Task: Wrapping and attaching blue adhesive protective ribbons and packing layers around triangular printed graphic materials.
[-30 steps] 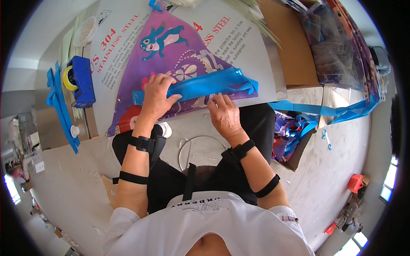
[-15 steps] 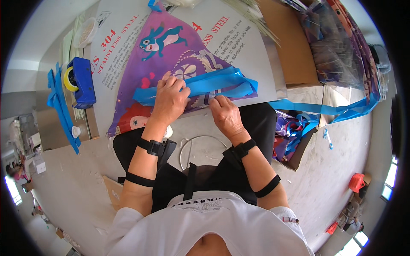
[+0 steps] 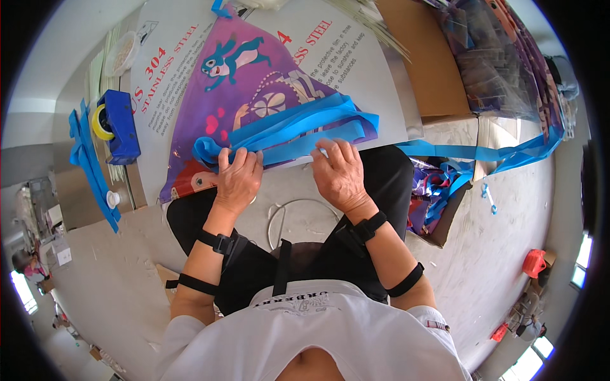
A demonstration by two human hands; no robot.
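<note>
Pale concrete floor (image 3: pixel 495 209) spreads beneath our bench (image 3: pixel 71 202), which carries a white sheet (image 3: pixel 372 86) printed in red and black. On it, close to our lap, lies a purple triangular panel (image 3: pixel 254 82), its narrow tip pointing away from us and a blue cartoon squirrel pictured near that tip. Across the panel's wide near end lies a blue ribbon (image 3: pixel 279 124), folded back on itself in long, loose, slightly slanted layers.

Our left hand (image 3: pixel 240 179) is at the ribbon's left end, fingers bent and close together, the tips touching its near edge; we cannot tell whether they pinch it. Our right hand (image 3: pixel 338 173) is at the panel's near edge, toward the ribbon's right end. Its fingers are curled in, thumb near the index finger, and we cannot tell what, if anything, sits between them.

To our left stands a blue tape dispenser (image 3: pixel 122 127) with a yellow roll (image 3: pixel 100 122), beside another blue ribbon bundle (image 3: pixel 89 162). To our right, a cardboard box (image 3: pixel 427 63) stands beside clear plastic packets (image 3: pixel 499 82).
</note>
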